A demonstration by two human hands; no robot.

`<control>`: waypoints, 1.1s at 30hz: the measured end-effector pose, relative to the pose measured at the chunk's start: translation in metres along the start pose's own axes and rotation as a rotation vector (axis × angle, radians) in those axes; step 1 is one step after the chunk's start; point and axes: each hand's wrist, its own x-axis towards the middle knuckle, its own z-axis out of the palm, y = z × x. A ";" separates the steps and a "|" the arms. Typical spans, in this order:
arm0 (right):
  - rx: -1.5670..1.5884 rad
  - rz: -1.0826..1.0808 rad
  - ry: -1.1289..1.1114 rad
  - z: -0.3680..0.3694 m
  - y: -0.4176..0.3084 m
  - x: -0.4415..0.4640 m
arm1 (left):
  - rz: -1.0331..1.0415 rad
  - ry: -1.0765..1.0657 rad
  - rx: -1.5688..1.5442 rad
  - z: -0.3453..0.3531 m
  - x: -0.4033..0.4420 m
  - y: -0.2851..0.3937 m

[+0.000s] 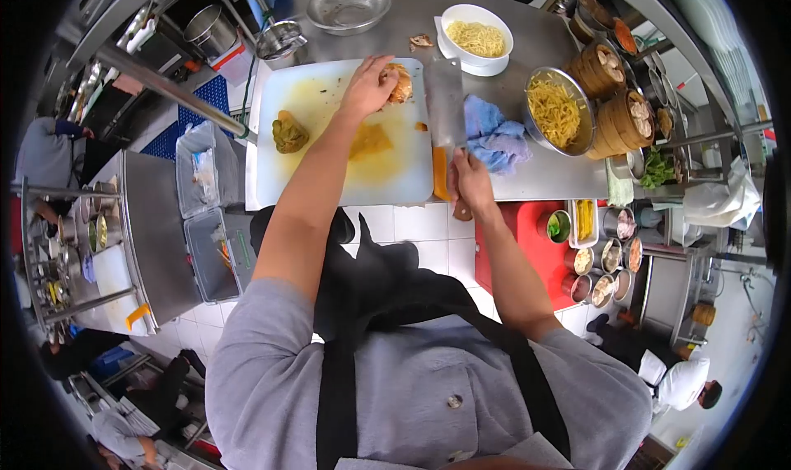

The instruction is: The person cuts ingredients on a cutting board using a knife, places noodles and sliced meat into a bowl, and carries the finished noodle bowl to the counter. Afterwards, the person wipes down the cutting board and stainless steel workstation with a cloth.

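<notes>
My left hand (368,87) rests at the far side of the white cutting board (329,186), its fingers curled over a browned piece of roast meat (400,84). At the board's right edge my right hand (471,179) is closed around the handle of a cleaver (446,99). The broad blade points away from me, and a wooden handle end shows below the hand. Beside it lies an orange handle (439,173), its blade not distinguishable. A dark greenish-brown lump of food (289,134) sits on the left of the board, and yellow liquid stains the middle.
A crumpled blue cloth (493,134) lies right of the cleaver. Beyond are a white bowl of noodles (476,40), a metal bowl of yellow noodles (554,112), bamboo steamers (624,122) and a steel bowl (348,4). Grey bins (210,252) stand left. Other people work at the sides.
</notes>
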 end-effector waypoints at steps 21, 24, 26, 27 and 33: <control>0.267 0.195 -0.097 0.077 0.015 -0.012 | 0.143 0.125 -0.008 0.031 0.016 -0.014; 0.238 0.207 -0.152 0.048 -0.006 -0.008 | -0.038 0.040 -0.136 0.029 0.029 0.007; 0.158 0.200 -0.162 0.035 -0.024 -0.010 | -0.052 0.041 -0.124 0.030 0.032 0.013; 0.159 0.203 -0.168 0.031 -0.026 -0.010 | -0.034 0.072 -0.110 0.030 0.033 0.016; 0.172 0.204 -0.190 0.021 -0.040 -0.013 | 0.023 0.142 -0.062 0.026 0.039 0.037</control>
